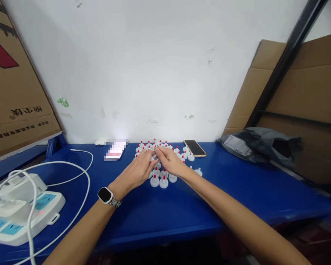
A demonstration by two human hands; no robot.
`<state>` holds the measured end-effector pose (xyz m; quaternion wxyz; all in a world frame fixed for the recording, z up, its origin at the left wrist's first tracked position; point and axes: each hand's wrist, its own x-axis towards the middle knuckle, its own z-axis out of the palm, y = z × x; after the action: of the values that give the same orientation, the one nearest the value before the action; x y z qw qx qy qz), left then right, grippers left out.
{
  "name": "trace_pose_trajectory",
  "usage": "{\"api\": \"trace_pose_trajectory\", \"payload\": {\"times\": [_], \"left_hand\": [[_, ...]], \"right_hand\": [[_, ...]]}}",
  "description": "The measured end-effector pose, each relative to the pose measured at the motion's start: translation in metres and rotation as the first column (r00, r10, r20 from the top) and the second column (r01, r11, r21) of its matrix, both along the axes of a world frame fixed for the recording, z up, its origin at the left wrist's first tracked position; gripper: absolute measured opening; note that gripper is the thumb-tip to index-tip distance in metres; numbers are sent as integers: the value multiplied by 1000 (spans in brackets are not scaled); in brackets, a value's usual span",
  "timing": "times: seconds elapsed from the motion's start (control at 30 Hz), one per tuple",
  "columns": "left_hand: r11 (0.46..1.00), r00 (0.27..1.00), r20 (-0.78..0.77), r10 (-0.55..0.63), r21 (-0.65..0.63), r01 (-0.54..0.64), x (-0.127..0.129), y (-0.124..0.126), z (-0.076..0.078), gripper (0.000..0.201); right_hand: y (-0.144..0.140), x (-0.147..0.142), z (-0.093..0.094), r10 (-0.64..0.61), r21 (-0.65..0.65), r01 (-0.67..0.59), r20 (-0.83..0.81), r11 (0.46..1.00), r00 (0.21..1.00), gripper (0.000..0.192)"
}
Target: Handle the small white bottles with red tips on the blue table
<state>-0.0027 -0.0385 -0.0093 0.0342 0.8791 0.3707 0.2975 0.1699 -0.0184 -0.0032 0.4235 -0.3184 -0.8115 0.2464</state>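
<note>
Head view: we're holding white cap (153,157) in left hand (140,166), narrow grip; right hand (169,160) overlapping it, its hold we cannot tell. White cap sitting above red-tipped caps (163,182) on table (146,217). Best, probably: steadying it level, brushing no neighbours.

white piece (153,157) mostly hidden by hands (169,160), phone screen (116,150) pixelated, power strip (45,221) cut off

White caps with red tips (163,183): round bases, upright, clustered close together on blue surface (143,221), some partly hidden. All-white caps (198,173): narrow spouts up, at cluster's right side. White piece (153,157): held between fingers (162,152), mostly covered.
</note>
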Motion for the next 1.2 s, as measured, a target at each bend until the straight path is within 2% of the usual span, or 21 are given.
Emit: {"api": "trace_pose_trajectory", "payload": {"times": [0.1, 0.23, 0.37, 0.5, 0.67, 0.8, 0.87, 0.93, 1.07, 1.13, 1.2], "left_hand": [[1000, 1000, 26, 10, -17, -9, 1, 1, 0, 35], [995, 990, 97, 100, -38, -97, -3, 4, 0, 52], [993, 992, 82, 92, -74, -86, -9, 8, -2, 40], [997, 999, 20, 50, -60, -49, -9, 11, -4, 34], [999, 1000, -18, 25, -32, -26, -4, 11, -3, 31], [999, 1000, -30, -2, -36, 0, -1, 7, -1, 31], [999, 1000, -27, -15, -31, 14, 1, 6, -2, 30], [999, 999, -21, -30, -26, 29, 3, 7, -2, 29], [998, 997, -20, -70, -4, 70, 15, 10, -1, 29], [995, 995, -33, -94, 18, 95, 24, 11, 0, 30], [992, 991, -58, -119, 35, 121, 35, 10, 3, 31]], "right_hand": [[3, 9, 3, -31, 17, 30, 80, 999, 996, 39], [11, 29, 8, -239, 136, 208, 280, 969, 930, 34], [15, 43, 4, -330, 226, 248, 489, 942, 808, 21], [15, 43, -3, -363, 269, 248, 590, 931, 722, 18], [18, 40, -6, -383, 283, 259, 623, 923, 682, 22], [19, 44, -1, -366, 233, 283, 554, 930, 747, 25], [14, 55, 2, -384, 204, 325, 472, 923, 794, 30], [3, 72, 4, -442, 204, 392, 405, 897, 800, 32], [-23, 110, -5, -573, 232, 532, 466, 814, 674, 28], [-32, 122, -12, -570, 219, 547, 527, 808, 631, 24], [-35, 126, -18, -533, 198, 521, 558, 830, 637, 21]]}}
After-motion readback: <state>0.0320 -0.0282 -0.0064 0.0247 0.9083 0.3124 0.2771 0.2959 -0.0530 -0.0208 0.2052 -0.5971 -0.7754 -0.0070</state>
